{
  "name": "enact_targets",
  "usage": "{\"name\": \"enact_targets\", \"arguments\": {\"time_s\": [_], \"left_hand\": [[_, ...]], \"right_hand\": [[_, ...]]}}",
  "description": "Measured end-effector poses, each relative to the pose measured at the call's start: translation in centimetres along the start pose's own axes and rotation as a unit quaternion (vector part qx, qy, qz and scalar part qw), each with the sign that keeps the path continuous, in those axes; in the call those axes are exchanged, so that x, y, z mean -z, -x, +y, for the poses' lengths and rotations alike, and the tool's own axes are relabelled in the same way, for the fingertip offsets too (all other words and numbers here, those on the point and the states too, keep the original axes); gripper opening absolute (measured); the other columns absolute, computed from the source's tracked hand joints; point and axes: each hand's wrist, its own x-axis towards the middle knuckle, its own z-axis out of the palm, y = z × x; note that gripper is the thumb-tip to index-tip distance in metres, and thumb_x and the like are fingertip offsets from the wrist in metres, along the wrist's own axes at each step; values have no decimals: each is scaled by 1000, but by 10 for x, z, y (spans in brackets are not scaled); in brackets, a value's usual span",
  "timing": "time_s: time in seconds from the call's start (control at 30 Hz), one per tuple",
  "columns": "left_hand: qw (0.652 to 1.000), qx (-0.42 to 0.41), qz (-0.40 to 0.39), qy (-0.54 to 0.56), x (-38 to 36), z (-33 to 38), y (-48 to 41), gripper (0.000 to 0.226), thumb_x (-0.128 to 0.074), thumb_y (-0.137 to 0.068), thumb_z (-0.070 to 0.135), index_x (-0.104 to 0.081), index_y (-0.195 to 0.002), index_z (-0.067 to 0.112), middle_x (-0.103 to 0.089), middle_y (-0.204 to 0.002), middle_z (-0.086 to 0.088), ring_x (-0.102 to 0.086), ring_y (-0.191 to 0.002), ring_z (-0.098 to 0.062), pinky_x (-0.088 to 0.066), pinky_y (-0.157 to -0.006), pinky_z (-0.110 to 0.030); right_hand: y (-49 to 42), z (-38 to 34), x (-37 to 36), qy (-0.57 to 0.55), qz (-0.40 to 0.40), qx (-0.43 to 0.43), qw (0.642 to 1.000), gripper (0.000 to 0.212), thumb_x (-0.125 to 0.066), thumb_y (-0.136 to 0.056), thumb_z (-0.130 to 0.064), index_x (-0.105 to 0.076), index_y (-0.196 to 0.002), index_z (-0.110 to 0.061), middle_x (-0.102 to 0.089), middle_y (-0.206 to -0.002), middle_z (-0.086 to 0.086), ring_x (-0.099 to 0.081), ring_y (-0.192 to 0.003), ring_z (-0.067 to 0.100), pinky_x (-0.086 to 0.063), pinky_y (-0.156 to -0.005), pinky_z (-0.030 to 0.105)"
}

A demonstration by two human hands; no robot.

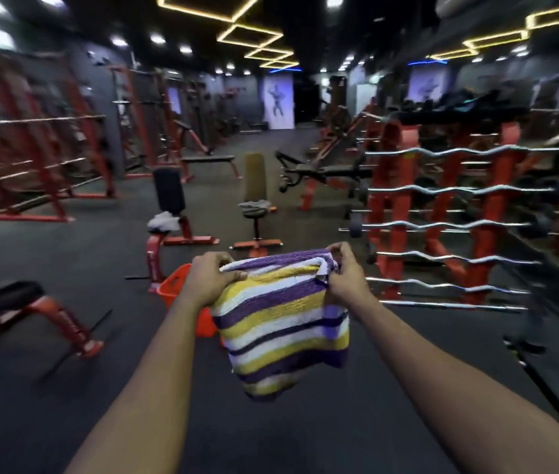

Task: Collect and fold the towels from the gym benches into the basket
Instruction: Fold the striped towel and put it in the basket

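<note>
We hold a striped towel (281, 323) in purple, yellow and white between both hands, out in front of us on straight arms. Our left hand (211, 280) grips its top left edge, fingers curled over the fold. Our right hand (343, 275) pinches the top right corner, where the cloth bunches. The towel hangs folded below the grip, clear of the floor. Just behind our left hand, partly hidden by it and the towel, an orange basket (175, 285) stands on the dark floor. Beyond the grip, a pale towel (163, 220) lies on a red-framed bench (168, 189) to the left, and a grey towel (254, 207) lies on the seat of a second bench (255, 176) straight ahead. Right of our right hand stands a red rack (442, 217) of curl bars.
</note>
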Motion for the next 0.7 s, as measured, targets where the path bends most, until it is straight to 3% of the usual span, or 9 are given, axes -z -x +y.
{"name": "enact_targets", "arguments": {"time_s": [0.07,0.2,0.47,0.63,0.7], "left_hand": [[1000,15,17,-6,29,-50,-13,18,-77,-74,36,-69,-76,20,-70,-73,1,-62,-72,-16,-36,-62,-28],[998,47,33,-15,80,-139,-38,16,-76,-77,32,-69,-80,18,-67,-73,4,-62,-73,-14,-37,-63,-28],[992,99,77,-19,140,-285,-109,13,-72,-81,25,-71,-90,16,-72,-84,-1,-63,-80,-16,-39,-67,-26],[990,100,90,-32,140,-369,-182,10,-70,-82,22,-70,-89,15,-70,-80,0,-60,-76,-16,-37,-65,-26],[991,97,84,-36,136,-404,-223,10,-70,-82,22,-70,-88,14,-70,-80,-1,-61,-76,-17,-38,-64,-27]], "right_hand": [[-20,-19,-58,-15,-20,5,1000,42,-64,-79,1,-49,-102,-31,-72,-86,6,-64,-70,17,-55,-69,35],[-57,-52,-167,-46,-50,17,998,36,-66,-80,0,-51,-104,-23,-69,-84,-6,-61,-70,6,-47,-60,14],[-151,-82,-342,-37,-94,20,995,44,-64,-81,-3,-50,-106,-36,-72,-95,-2,-69,-86,18,-57,-80,40],[-229,-73,-433,-53,-116,9,992,50,-63,-81,5,-50,-106,-37,-71,-98,-4,-68,-90,13,-56,-79,35],[-268,-65,-466,-62,-116,3,991,47,-62,-83,4,-51,-107,-34,-70,-96,-5,-68,-87,11,-56,-72,25]]}}
